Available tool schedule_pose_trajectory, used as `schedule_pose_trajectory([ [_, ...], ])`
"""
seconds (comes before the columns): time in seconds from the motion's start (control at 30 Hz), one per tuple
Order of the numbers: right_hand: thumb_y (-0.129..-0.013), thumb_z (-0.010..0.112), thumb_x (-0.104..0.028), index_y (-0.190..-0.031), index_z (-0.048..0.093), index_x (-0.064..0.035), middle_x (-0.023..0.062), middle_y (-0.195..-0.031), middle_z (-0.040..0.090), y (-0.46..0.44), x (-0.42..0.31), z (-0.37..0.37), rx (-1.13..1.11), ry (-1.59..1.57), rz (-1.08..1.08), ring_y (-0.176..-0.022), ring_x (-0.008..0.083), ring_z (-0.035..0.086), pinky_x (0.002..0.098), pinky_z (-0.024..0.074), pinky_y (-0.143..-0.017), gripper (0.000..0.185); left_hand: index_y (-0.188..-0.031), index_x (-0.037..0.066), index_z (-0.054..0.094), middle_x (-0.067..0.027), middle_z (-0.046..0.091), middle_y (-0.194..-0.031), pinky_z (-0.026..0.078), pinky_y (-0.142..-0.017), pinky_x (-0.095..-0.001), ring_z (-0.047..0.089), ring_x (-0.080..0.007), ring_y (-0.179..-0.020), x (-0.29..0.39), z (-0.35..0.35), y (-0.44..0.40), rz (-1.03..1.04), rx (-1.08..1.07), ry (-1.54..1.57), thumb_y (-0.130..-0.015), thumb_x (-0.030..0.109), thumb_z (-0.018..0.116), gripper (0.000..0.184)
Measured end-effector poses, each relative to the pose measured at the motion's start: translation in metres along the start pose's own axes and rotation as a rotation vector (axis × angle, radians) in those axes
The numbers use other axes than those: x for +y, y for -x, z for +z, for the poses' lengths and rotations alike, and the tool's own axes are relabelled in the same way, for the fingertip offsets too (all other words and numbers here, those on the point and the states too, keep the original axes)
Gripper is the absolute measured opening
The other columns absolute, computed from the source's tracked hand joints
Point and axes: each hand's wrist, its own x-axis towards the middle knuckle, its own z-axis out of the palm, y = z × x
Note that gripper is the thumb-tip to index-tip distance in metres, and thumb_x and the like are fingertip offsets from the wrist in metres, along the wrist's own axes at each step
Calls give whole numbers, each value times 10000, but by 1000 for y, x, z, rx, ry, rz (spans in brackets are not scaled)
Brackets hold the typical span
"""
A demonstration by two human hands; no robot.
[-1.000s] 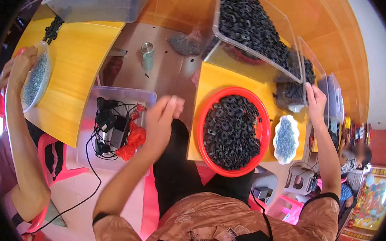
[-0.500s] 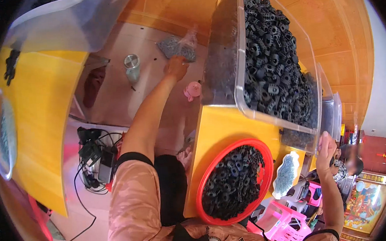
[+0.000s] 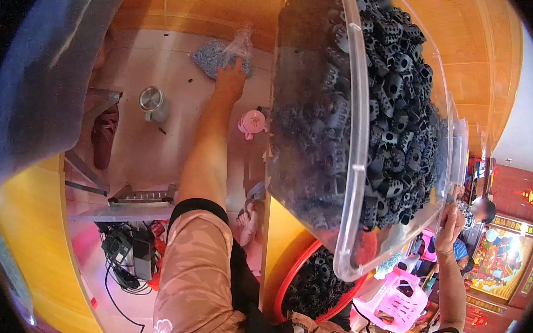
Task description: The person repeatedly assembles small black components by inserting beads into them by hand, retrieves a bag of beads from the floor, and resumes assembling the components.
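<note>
My left hand (image 3: 231,83) reaches down to the floor, its fingers closed on a clear plastic bag (image 3: 211,57) of small grey pieces. At the right, my right hand (image 3: 448,225) grips the near corner of a large clear plastic bin (image 3: 357,136). Black ring-shaped plastic parts (image 3: 396,97) are heaped inside the bin. The bin's near end hangs over a red round basin (image 3: 280,288), which holds more black parts and is partly hidden.
A lidded jar (image 3: 153,103) and a pink cup (image 3: 252,123) stand on the floor. Cables and adapters (image 3: 125,254) lie at lower left, near a yellow tabletop (image 3: 45,241). A pink plastic chair (image 3: 397,302) is at lower right, with people beyond it.
The bin has come nearer and now overlaps the basin and hides the white tray beside it. My right hand has moved down with the bin's corner. My left hand stays at the bag.
</note>
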Motion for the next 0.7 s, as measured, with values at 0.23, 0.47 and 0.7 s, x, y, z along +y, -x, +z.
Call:
schedule_pose_trajectory([
  [0.23, -996, 304, -351, -592, 349, -83, -4, -525, 319, 7, 15, -4, 35, 186, -14, -469, 116, 291, 296, 218, -476, 487, -1037, 93, 670, -86, 332, -1448, 407, -829, -432, 560, -258, -1012, -14, 11, -25, -88, -60, -19, -809, 121, 592, 243],
  [0.47, -989, 324, -390, -604, 355, -81, 1, -536, 314, 5, 4, -2, -23, -1, 4, -507, 112, 303, 287, 226, -492, 495, -1127, 70, 630, -89, 389, -1409, 394, -815, -474, 579, -275, -944, -12, 30, -44, -38, -73, -71, -829, 135, 564, 312],
  [0.7, -973, 329, -437, -565, 347, -94, 5, -508, 337, 5, 4, -1, 21, 104, 5, -470, 121, 326, 294, 242, -468, 533, -1284, 22, 499, -120, 580, -1225, 479, -792, -424, 613, -292, -988, -4, 58, -80, -120, -228, 80, -775, 90, 610, 525],
])
